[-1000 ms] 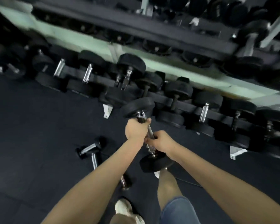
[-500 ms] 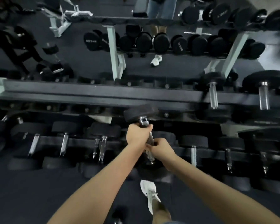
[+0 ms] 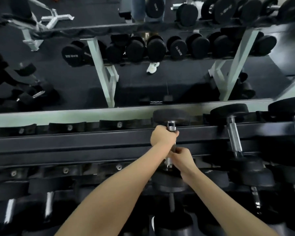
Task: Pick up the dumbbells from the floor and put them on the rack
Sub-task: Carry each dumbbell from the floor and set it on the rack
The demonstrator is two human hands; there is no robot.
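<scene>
Left hand clenched round the upper end of the chrome handle, just under the far head; right hand wrapped round the same handle lower down, just above the near head; dumbbell held lengthwise at centre frame, far head over the back rail of the rack, near head dark and half hidden below the wrists. Probably the placing step; best done by lowering both heads together onto the two cradles, handle square across the gap, fingers kept clear of the front rail until the weight settles; a tilted drop could roll the thing forward. Top tier holding a neighbouring dumbbell just to the right, another at the right edge; saddles to the left bare; lower tier along the bottom of the frame filled with more pairs, blurred.
</scene>
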